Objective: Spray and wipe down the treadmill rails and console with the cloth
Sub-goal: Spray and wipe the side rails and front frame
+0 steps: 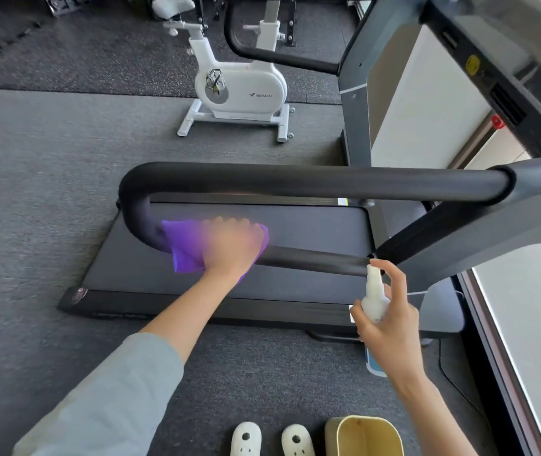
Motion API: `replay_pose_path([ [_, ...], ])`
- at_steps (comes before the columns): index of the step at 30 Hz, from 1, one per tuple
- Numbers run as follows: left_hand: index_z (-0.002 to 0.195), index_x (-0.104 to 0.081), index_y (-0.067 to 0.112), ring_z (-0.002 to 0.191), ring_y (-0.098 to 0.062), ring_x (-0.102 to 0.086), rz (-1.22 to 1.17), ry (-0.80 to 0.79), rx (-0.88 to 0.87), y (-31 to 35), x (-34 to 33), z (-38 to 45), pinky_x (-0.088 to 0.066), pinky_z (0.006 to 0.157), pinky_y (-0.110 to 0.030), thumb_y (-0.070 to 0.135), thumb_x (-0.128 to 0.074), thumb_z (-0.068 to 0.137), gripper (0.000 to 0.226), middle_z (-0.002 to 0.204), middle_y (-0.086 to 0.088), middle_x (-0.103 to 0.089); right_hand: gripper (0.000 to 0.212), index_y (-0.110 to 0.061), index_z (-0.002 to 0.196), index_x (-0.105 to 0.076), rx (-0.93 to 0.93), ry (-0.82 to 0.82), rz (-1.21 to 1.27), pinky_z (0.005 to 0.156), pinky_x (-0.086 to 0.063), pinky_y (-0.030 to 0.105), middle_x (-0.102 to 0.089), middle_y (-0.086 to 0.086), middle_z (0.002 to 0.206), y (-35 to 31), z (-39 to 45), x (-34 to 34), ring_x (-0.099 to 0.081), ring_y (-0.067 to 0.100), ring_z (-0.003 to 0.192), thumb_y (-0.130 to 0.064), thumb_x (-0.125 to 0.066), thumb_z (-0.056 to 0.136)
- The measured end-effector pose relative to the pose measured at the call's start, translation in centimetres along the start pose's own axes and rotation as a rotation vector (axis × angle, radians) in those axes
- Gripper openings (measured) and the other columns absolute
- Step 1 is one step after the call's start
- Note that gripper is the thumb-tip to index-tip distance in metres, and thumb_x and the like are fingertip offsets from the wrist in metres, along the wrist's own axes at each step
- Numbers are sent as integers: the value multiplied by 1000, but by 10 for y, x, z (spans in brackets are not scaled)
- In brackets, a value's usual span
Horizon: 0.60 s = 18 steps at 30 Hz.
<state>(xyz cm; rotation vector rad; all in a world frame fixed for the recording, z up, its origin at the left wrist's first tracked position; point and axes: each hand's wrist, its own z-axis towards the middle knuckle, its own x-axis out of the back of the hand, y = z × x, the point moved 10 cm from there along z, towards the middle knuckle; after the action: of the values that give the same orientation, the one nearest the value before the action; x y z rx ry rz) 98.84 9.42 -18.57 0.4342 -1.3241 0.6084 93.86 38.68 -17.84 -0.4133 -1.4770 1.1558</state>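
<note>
Cloth: crumpled purple microfibre cloth (185, 246), blurred, draped over the near black padded treadmill rail (311, 258) close to its left bend.
Left hand: left hand (231, 243) presses the cloth onto the rail, fingers curled over it.
Right hand: right hand (391, 319) grips a white plastic spray bottle (374, 299) just beside the rail's right end, one finger on the nozzle.
Treadmill: black belt deck (295, 225) lies below the rail on grey carpet.

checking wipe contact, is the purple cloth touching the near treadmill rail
Touching. The head view shows the left hand pressing the purple cloth around the near rail, which disappears under it with no gap.
</note>
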Motion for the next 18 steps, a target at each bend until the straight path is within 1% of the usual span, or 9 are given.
replay_pose_path([
  [2,68,-59,17,68,-27,-55,6,-38,-25,28,-3,-1,-32,69,-36,41,-31,95,46,68,-5,-67,75,-53,123,-39,-12,23,9,51,-56,43,-58,-2,75,4,0,7,-56,24,52,3,-68,82],
  [5,71,-59,19,71,-27,-54,-9,-80,-88,78,-8,-6,-31,70,-37,42,-28,95,46,71,-5,-68,77,-55,122,-39,-36,62,29,50,-55,44,-61,1,83,13,-7,21,-58,26,52,4,-68,82],
  [7,75,-62,19,73,-28,-56,-36,-90,-146,115,-11,-9,-29,71,-38,42,-28,96,46,75,-6,-69,77,-55,120,-39,-58,92,25,48,-54,38,-62,2,82,23,-16,31,-57,21,47,5,-68,82],
  [10,87,-66,19,80,-30,-58,-91,-109,-248,177,-13,-13,-29,73,-39,41,-28,99,45,85,-7,-71,80,-59,118,-39,-113,92,34,48,-54,34,-66,5,84,41,-29,41,-56,20,47,6,-67,81],
  [12,96,-66,20,86,-31,-58,-129,-128,-280,206,-13,-22,-32,77,-40,42,-29,99,43,93,-8,-70,83,-62,116,-39,-127,93,18,50,-53,30,-66,5,86,45,-32,47,-55,18,50,6,-68,80],
  [15,110,-63,24,90,-31,-54,-137,-81,-313,209,-11,-29,-34,80,-41,50,-29,99,44,99,-7,-65,83,-63,115,-38,-136,93,12,51,-55,31,-65,8,85,46,-31,51,-58,18,49,5,-68,80],
  [16,113,-63,25,89,-30,-55,-132,-50,-344,202,-10,-31,-34,79,-40,53,-29,99,46,97,-6,-65,83,-64,115,-38,-129,92,8,52,-56,34,-65,7,85,42,-29,50,-59,19,50,5,-68,80],
  [18,109,-67,25,85,-26,-57,-137,28,-400,181,-4,-33,-38,74,-38,59,-31,96,51,93,-4,-66,83,-64,116,-36,-110,80,6,55,-58,43,-64,4,88,34,-24,46,-61,20,52,4,-69,81],
])
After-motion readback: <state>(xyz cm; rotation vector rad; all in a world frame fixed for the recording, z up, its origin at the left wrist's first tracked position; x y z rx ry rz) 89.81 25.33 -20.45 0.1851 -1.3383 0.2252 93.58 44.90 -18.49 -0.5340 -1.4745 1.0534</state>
